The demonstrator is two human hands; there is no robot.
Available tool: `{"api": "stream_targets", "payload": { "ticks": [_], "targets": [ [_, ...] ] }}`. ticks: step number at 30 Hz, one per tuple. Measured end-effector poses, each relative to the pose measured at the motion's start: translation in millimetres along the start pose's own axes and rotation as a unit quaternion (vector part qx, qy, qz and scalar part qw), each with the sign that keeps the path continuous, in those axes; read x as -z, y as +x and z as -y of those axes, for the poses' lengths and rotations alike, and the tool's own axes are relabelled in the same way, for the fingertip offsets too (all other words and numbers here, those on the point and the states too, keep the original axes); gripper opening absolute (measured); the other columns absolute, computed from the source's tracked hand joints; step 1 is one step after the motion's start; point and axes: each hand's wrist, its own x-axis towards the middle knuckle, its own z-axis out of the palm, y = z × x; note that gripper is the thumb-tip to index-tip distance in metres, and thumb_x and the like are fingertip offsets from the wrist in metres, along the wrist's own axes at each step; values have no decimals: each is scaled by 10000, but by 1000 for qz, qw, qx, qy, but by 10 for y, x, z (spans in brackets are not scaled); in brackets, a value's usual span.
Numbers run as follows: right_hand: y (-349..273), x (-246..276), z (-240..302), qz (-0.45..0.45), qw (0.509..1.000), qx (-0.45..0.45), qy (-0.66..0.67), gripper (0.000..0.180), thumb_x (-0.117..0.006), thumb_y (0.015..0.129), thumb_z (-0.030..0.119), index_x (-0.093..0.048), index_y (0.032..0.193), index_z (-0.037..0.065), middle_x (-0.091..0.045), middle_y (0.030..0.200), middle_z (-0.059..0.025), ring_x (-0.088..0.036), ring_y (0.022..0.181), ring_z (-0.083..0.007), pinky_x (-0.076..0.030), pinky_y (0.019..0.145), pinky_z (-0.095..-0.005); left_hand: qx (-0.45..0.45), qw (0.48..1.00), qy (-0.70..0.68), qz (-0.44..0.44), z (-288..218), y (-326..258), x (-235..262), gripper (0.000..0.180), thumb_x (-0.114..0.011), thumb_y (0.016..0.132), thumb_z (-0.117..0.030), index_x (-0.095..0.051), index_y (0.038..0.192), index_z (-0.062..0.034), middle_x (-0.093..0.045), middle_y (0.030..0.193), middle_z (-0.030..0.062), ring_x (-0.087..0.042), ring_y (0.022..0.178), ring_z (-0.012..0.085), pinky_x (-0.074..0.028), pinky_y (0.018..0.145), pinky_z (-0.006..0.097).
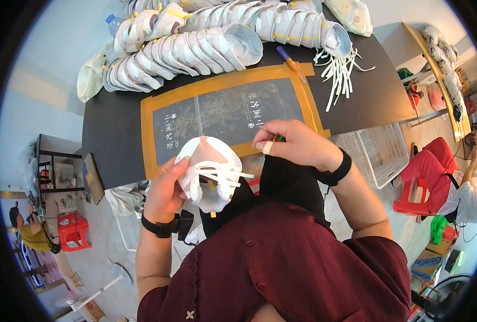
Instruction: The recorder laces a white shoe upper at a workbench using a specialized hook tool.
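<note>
A white and beige shoe upper [210, 153] is in my left hand [166, 185], with the thumb on its outer side. White lace strips [219, 174] cross its opening, and their ends stick out to the right. My right hand [292, 140] is apart from the upper, to its right over the table's near edge. Its thumb and index finger are pinched together, and a tan bandage [268, 147] wraps one finger. A bit of something green [281, 138] shows at the curled fingers; most of it is hidden, so its kind is unclear.
Nested rows of shoe uppers [195, 52] lie along the far side of the dark table [112, 129]. White laces [338, 75] hang at the right row's end. A blue-capped pen [288, 58] lies by the taped panel [148, 134]. A white crate [380, 155] stands right; two people sit farther off.
</note>
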Motion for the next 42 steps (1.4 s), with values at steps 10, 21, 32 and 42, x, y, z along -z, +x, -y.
{"api": "stream_targets", "payload": {
  "ticks": [10,21,32,42],
  "targets": [
    [270,-400,113,135,978,-63,148,355,-695,919,304,-632,1108,10,-619,871,-13,-547,769,-88,-471,664,-244,74,996,28,29,-239,19,-63,289,-583,970,-231,-599,1163,-16,-645,810,24,-551,541,55,-363,398,197],
    [463,-752,289,72,762,64,640,313,-617,975,224,-546,1230,57,-653,1162,-60,-646,1030,-162,-534,883,-325,-236,892,-272,272,28,120,-66,924,-635,841,-618,-341,1453,9,-529,1357,226,-538,1236,352,-394,1084,493],
    [398,-882,813,-27,864,-11,503,272,-537,1018,212,-551,1223,34,-654,1058,-30,-622,887,-115,-511,758,-264,-412,893,109,-146,40,147,-730,380,-564,963,-141,-497,1313,-13,-587,1240,137,-594,1096,254,-465,946,373],
    [121,-287,606,-169,939,262,-147,208,-716,837,71,-683,1042,86,-585,954,-80,-614,854,-217,-504,699,-323,-143,916,-323,189,120,248,-437,414,-402,1038,-317,-484,1330,-35,-590,1263,147,-579,1160,264,-480,992,427]
  ]
}}
